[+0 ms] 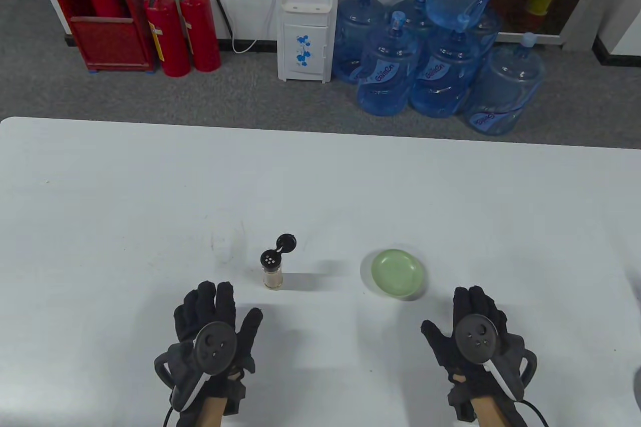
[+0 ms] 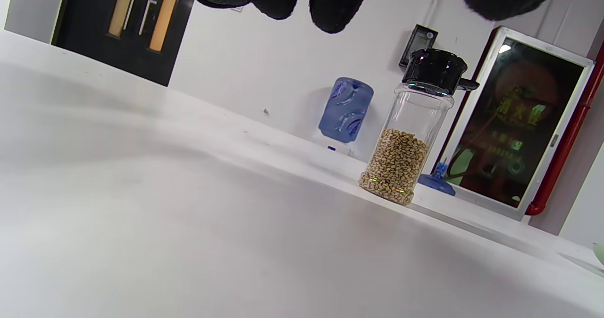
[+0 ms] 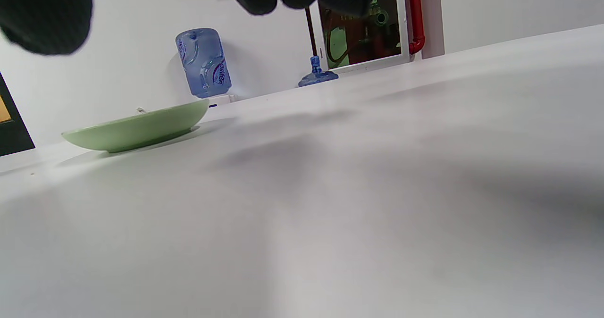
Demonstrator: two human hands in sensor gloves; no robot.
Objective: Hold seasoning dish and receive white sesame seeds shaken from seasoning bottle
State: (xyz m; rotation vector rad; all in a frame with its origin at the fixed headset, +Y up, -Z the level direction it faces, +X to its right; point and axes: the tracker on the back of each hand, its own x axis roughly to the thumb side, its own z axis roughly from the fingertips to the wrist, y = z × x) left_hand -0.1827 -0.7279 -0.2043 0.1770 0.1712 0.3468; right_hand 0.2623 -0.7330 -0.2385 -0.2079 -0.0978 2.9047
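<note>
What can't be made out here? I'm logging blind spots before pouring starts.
- Seasoning dish inside: the right wrist view is side-on, so the rim hides it.
- Faint clear object left of the seasoning bottle: table view, too pale against the table to identify.
- Left hand and right hand: palms hidden under the trackers; wrist views crop the fingers at the top edge.
- Dish in the left wrist view: only a sliver at the right edge.

I'm seeing my left hand (image 1: pixel 213 327) and right hand (image 1: pixel 475 329) wearing black knit gloves, each carrying a round dark tracker; bare forearm skin and black cables are showing.
</note>
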